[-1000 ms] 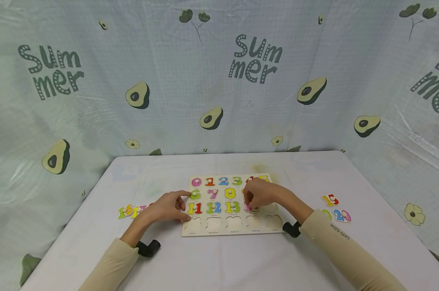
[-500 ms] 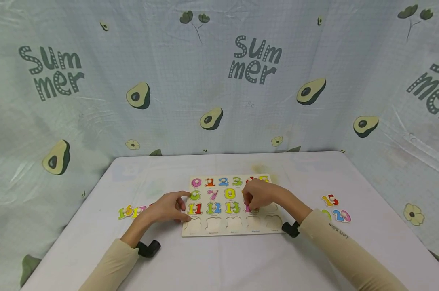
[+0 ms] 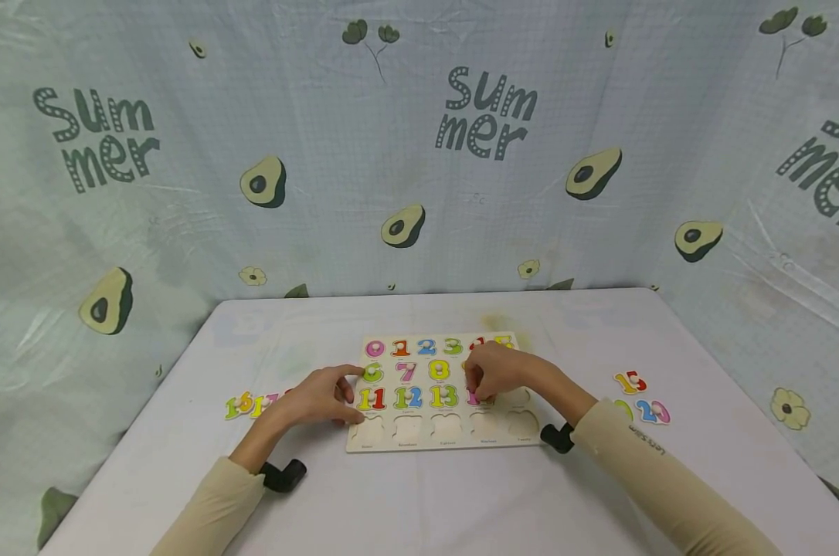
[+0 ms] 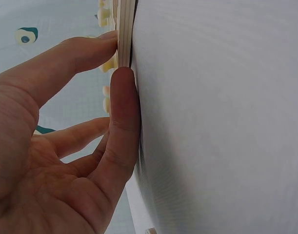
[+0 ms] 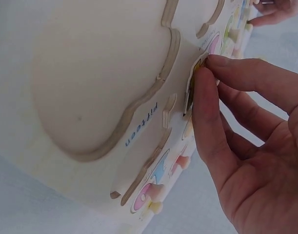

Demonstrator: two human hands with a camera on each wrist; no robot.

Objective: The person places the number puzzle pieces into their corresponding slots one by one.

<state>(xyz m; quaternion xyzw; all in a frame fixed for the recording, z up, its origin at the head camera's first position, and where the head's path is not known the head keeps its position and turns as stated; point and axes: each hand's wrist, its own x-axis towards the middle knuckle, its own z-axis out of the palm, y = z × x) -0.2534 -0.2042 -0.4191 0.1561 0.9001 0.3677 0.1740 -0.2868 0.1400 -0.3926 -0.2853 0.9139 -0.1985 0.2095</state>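
Pale grey-blue sheeting, creased and finely gridded, is printed with avocados and lettering. Before it is set a smooth white worktop, on which a flat rectangular board of light wood is laid; its layered side is shown in the left wrist view, and shallow curved recesses are cut into its face. The board's left edge is touched by the left hand, whose thumb and forefinger are spread apart. By the right hand, a thin number piece is pinched between thumb and forefinger, at the third row beside the recess marked fifteen; whether it is fully seated cannot be told. Loose coloured numerals are laid left of the board, 16 among them, and right of it, 20 and 15. Rounded pale knobs are fixed to the pieces.
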